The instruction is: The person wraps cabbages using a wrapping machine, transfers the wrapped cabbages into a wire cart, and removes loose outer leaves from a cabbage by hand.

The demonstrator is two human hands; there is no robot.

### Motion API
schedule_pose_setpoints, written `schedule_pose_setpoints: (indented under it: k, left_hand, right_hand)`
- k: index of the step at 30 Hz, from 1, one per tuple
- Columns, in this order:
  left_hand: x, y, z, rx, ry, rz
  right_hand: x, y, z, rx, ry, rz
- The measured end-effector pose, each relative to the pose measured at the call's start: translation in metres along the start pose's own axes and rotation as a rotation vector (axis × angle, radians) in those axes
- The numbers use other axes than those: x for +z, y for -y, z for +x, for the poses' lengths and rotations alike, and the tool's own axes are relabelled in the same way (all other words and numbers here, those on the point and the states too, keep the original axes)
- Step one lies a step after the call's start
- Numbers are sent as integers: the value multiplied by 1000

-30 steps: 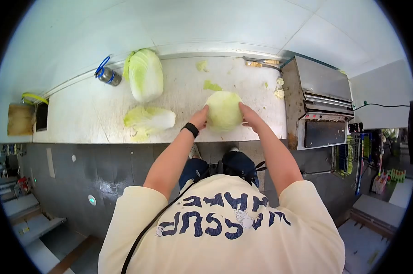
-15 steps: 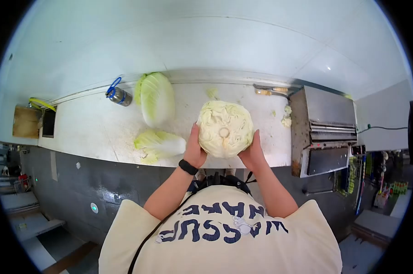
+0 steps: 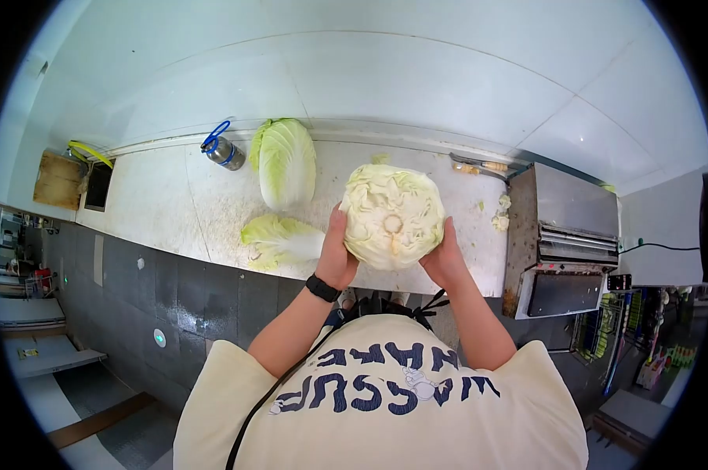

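Observation:
A round, pale cabbage [image 3: 393, 215] with its cut stem facing up is between my hands, above the front part of the white worktop [image 3: 162, 204]. Its left side rests against my left hand [image 3: 339, 251], which has a black band at the wrist. My right hand [image 3: 446, 258] grips the lower right side; most fingers of both hands are hidden under or behind the cabbage. Left of it lies a Chinese cabbage piece [image 3: 283, 241], its white end close to my left hand. A whole Chinese cabbage [image 3: 287, 164] lies farther back.
A metal bottle with a blue loop [image 3: 227, 154] stands at the back left. Two wooden-handled knives [image 3: 479, 167] lie at the back right, near small white vegetable bits [image 3: 501, 215]. A stainless steel machine [image 3: 565, 227] occupies the worktop's right end.
The view has shifted slightly, so the worktop things appear farther right. Both hands still hold the cabbage, its stem facing up, with little visible change in grip.

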State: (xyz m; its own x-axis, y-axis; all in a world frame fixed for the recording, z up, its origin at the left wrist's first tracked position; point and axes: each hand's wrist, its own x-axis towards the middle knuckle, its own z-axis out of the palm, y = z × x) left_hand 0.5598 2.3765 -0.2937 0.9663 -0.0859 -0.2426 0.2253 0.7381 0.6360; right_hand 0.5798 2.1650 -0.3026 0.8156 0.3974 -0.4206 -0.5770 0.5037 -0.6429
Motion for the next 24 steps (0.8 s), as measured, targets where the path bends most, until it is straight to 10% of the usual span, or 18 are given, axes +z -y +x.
schedule_pose_setpoints:
  k: [7, 14, 24]
  left_hand:
    - [20, -20, -8, 44, 92, 94]
    - [92, -107, -48, 1226, 37, 1573]
    - [164, -101, -81, 1211, 63, 1686]
  right_hand:
    - [4, -1, -18, -188, 57, 5]
    - [77, 29, -31, -571, 66, 127]
    - [110, 40, -25, -980, 65, 61]
